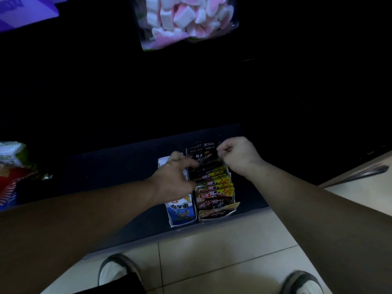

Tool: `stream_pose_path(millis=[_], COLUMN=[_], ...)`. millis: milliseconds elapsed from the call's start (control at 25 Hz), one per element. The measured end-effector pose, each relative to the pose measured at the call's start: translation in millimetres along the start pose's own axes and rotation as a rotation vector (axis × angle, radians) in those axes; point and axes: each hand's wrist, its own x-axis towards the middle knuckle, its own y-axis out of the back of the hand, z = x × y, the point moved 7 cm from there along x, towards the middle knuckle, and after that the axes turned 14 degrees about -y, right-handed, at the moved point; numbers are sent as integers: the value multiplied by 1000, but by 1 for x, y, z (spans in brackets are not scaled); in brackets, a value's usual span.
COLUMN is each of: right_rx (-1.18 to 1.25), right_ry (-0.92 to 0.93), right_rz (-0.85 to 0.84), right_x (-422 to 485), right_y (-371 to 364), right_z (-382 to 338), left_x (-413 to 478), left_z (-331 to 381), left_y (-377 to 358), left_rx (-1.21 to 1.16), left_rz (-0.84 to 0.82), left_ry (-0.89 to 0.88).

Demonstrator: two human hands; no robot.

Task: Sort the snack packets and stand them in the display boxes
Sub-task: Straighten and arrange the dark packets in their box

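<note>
my left grip [174, 179] and right grip [239, 155] are pinching a dark glossy snack packet [202, 154] in the white cardboard box [213, 214].

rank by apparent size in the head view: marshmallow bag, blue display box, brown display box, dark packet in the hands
1. marshmallow bag, largest though cropped at the top.
2 and 3. brown display box, then blue display box; unsure, since the left hand covers part of the blue one.
4. dark packet, smallest.
</note>
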Motion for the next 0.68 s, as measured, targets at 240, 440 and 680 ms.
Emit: stream_pose_path(millis=[240,440,680], right_rx=[-146,-172,-237], right_ry=[33,-24,151], right_rz=[-223,-347,73], right_x=[-13,-16,-4], right_y=[-1,1,-1], right_z=[-3,-8,-20], left_x=[-4,-8,-16], left_z=[13,15,14], left_y=[16,11,-3], left_rx=[-8,65,90], left_rz=[193,96,-74], left_ry=[-92,-124,-75])
